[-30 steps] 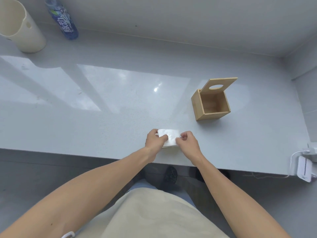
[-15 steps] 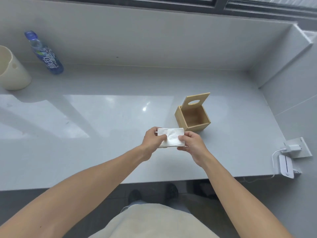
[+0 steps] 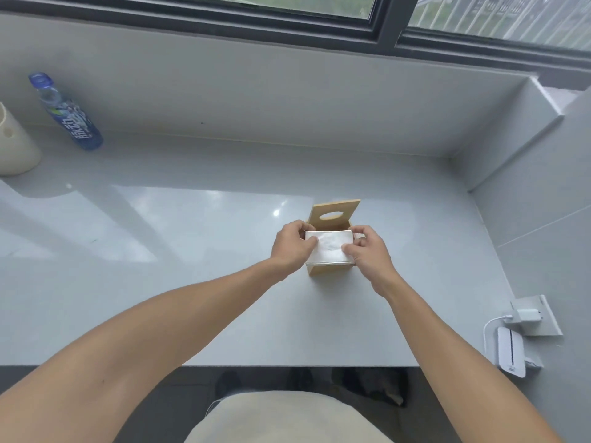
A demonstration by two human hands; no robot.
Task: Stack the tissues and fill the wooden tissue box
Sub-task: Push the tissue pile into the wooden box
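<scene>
A white stack of tissues (image 3: 329, 247) is held flat right over the open top of the wooden tissue box (image 3: 329, 269). My left hand (image 3: 291, 247) grips the stack's left end and my right hand (image 3: 367, 251) grips its right end. The box stands on the grey counter (image 3: 192, 282), and its lid with an oval hole (image 3: 334, 214) stands up behind the tissues. The stack hides most of the box; only its lower front edge and the lid show.
A blue-labelled water bottle (image 3: 68, 118) and a cream jug (image 3: 14, 145) stand at the far left by the wall. A white charger and device (image 3: 511, 346) sit on the wall at the right. A window frame runs along the back.
Both hands lifted the tissue stack from the counter's front edge and carried it forward and to the right, over the wooden box. The camera tilted upward.
</scene>
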